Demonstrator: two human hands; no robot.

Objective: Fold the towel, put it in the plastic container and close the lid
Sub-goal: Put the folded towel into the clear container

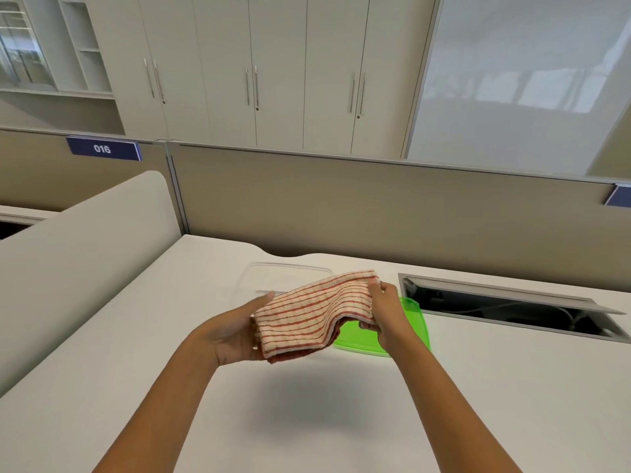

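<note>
A folded white towel with red stripes (314, 312) is held up above the white desk between both hands. My left hand (235, 332) supports it from below at its near left end, palm up. My right hand (384, 315) grips its right edge with thumb on top. Behind the towel stands a clear plastic container (283, 276), open, partly hidden by the cloth. A green lid (415, 327) lies flat on the desk under and beside my right hand.
An open cable hatch (505, 308) is set into the white desk (307, 404) at the right. A beige partition (341, 199) runs along the back, and a grey rounded divider (85, 254) stands at the left.
</note>
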